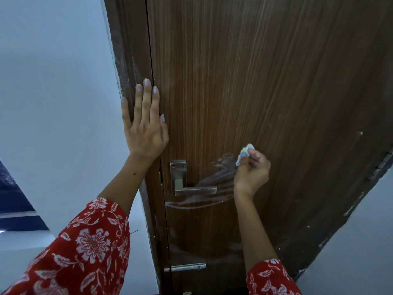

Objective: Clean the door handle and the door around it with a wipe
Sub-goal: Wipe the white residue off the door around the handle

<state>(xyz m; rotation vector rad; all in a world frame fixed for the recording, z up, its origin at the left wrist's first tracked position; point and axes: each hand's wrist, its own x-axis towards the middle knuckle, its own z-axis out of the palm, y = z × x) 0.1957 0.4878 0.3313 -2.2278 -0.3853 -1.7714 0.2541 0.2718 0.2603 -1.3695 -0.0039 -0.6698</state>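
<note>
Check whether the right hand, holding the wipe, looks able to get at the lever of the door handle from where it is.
Probably yes. The right hand pinches the wipe against the door just right of the lever, with only bare, streaked wood between; the left hand rests flat higher up.

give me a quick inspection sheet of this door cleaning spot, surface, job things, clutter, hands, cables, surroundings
surface: brown wood-grain door, pale smeared streaks around and below the handle
job's things: metal lever handle on its plate, level, pointing right; crumpled pale wipe against the door, up and right of the handle
clutter: nothing seen
grippers: left hand flat, fingers straight, resting across the door edge and the frame above the handle; right hand pinches the wipe
cables: nothing seen
surroundings: white wall to the left; metal slide bolt low on the door; chipped dark frame edge at right; red floral sleeves on both arms
</note>
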